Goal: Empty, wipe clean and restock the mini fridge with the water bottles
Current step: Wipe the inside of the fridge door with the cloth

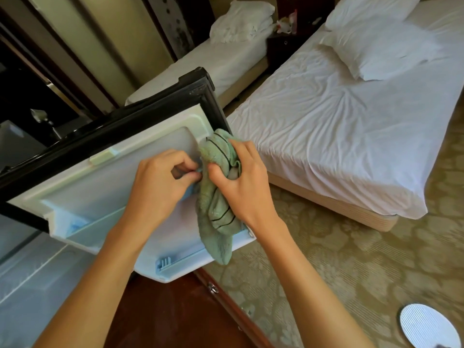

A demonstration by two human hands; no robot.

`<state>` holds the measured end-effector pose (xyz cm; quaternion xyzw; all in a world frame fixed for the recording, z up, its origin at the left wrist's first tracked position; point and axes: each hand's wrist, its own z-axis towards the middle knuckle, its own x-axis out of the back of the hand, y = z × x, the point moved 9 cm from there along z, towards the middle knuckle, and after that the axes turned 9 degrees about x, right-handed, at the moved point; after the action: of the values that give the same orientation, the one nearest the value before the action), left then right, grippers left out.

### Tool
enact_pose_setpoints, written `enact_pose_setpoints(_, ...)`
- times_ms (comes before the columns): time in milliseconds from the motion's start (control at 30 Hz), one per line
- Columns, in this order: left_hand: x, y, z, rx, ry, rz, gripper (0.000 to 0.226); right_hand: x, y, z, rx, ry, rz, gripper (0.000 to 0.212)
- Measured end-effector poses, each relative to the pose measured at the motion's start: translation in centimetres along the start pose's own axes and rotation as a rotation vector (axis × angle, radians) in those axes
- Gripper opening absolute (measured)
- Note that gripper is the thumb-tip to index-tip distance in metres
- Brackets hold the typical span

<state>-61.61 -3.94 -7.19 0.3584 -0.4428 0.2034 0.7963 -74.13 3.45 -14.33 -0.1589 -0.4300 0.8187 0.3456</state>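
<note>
Now, head view:
Door: the fridge door (82, 187) stands swung open across the middle of the scene, its pale inner liner facing up toward the camera, black gasket frame along its far and right edges.
Fridge: the open cabinet (27, 277) sits at near left, its pale interior partly in view.
Left hand: the left hand (160, 182) comes in from near left, forearm stretched forward, wrist straight, knuckles up. Fingers curl in and thumb and forefinger pinch a small pale part on the liner, right beside the cloth.
Right hand: the right hand (241, 182) comes in from near right, forearm angled toward the door, back of hand up. It is closed around a bunched cloth, thumb pressed into the folds.
Cloth: the green cloth (216, 209) with thin dark stripes lies against the door's right side, its top at the gasket, its tail hanging over the near edge.
Bottles: none can be made out.
Beds: a white bed (339, 126) lies to the right, another (213, 64) farther back.
Floor: patterned carpet (351, 259) at near right.
</note>
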Motion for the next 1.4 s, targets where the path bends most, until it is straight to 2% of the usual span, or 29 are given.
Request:
enact_pose_setpoints(133, 0.0, -0.1, -0.1, 0.005, 0.022, -0.008, 0.011, 0.1, 1.9, -0.8, -0.112, -0.088, 0.011, 0.029)
enact_pose_setpoints(267, -0.1, 0.0, -0.2, -0.022, 0.022, 0.009, 0.011, 0.2, 6.7, -4.3, -0.277, -0.208, -0.084, 0.008)
enact_pose_setpoints(400, -0.2, 0.4, -0.6, -0.046, 0.030, 0.046, 0.011, 0.7, 10.3, -7.4, -0.414, -0.284, -0.149, 0.014)
enact_pose_setpoints(433, -0.2, 0.5, -0.6, -0.047, 0.024, 0.045, 0.012, 0.8, 10.2, -7.3, -0.411, -0.279, -0.144, 0.012)
enact_pose_setpoints(567, 0.2, 0.7, -0.9, -0.033, 0.009, 0.036, 0.011, 0.9, 6.3, -4.7, -0.274, -0.237, -0.046, 0.038)
enact_pose_setpoints(700, 0.2, 0.6, -1.2, -0.020, -0.007, 0.036, 0.010, 1.4, 0.7, -0.8, -0.082, -0.170, -0.104, 0.035)
enact_pose_setpoints(800, 0.3, 1.0, -1.8, -0.079, -0.028, 0.081, 0.013, 1.2, -3.7, 1.3, 0.030, -0.116, -0.138, 0.034)
enact_pose_setpoints(900, 0.8, 1.4, -2.6, -0.089, 0.007, 0.103, 0.013, -0.6, -7.4, 2.5, 0.149, -0.113, -0.282, 0.031)
enact_pose_setpoints(967, 0.9, 1.9, -2.9, -0.104, 0.001, 0.079, 0.010, -0.9, -7.6, 2.4, 0.145, -0.086, -0.308, 0.030)
enact_pose_setpoints(1100, 0.7, 1.2, -2.4, -0.104, -0.026, 0.059, 0.005, 0.4, -4.9, 1.7, -0.005, 0.006, -0.098, 0.028)
enact_pose_setpoints(1400, 0.4, 0.7, -2.0, -0.099, -0.040, 0.057, 0.024, 1.2, -1.6, 1.4, -0.110, -0.009, -0.021, 0.026)
